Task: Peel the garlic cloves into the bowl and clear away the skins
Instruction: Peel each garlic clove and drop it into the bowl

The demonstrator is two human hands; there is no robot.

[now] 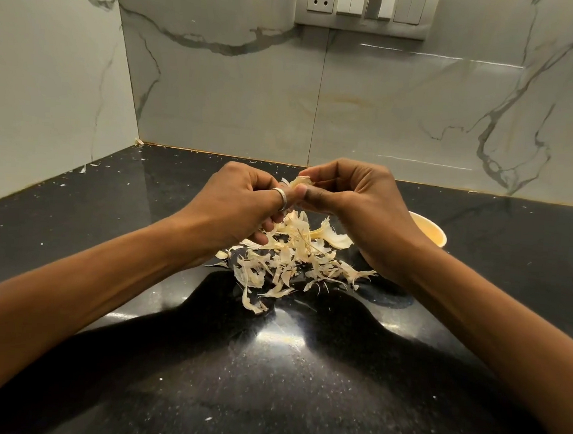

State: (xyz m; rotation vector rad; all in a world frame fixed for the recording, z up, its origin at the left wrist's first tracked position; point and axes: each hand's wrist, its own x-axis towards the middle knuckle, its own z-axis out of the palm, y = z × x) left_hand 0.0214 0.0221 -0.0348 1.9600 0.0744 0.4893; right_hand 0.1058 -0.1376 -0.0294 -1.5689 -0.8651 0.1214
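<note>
I find left hand point(245, 207) and right hand point(353, 204) pinching one garlic clove point(299, 182) at frame centre; bowl point(433, 231) lies right, nearest the right hand.

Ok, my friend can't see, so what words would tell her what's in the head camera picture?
The left hand and the right hand pinch a garlic clove together above a pile of papery skins on a shiny black counter. A pale bowl peeks out behind the right wrist.
</note>
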